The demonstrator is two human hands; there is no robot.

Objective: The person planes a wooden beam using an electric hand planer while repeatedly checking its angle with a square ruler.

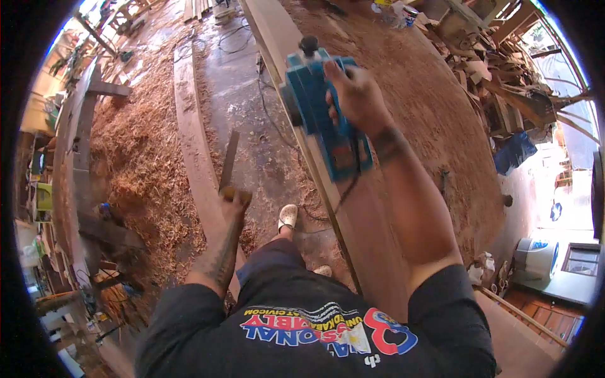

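A blue-green electric planer [315, 94] rests over a long wooden board [368, 246], and my right hand [360, 97] is closed around its handle. The planer's dark cord [357, 170] hangs from its near end. Lower and to the left, my left hand [236, 203] is closed on the stock of what looks like a try square [230, 157], its straight dark blade pointing away from me. That hand is held apart from the board, above a long curved plank [195, 138] lying to the left.
Wood shavings [138, 170] cover the floor at left. A cable [268, 107] runs along the floor beside the board. Scrap wood [485, 82] is piled at upper right. Heavy timbers [79, 157] stand far left. A white container [535, 258] sits at right.
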